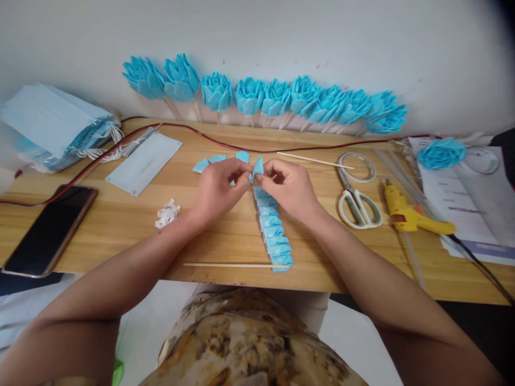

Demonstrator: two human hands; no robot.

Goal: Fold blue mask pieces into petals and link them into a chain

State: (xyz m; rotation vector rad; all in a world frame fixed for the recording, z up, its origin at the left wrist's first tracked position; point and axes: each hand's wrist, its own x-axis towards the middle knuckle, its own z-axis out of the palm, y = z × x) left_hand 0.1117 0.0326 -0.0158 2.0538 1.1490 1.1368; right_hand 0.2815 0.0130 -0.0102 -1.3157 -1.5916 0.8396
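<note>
**Blue piece (258,166): pinched from both sides**

Left hand (221,185) and right hand (290,185) pinch it; exact contact appears partly hidden. Row of folded pieces (275,231) runs lengthwise from beside the right hand, the nearer, toward the table's (225,236) near edge.

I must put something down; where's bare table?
The brown wooden table is bare between the black rectangular phone and white scraps, and left of the row of folded blue pieces, beyond the thin wooden stick. It's crowded around the white-handled metal scissors and yellow glue gun.
</note>
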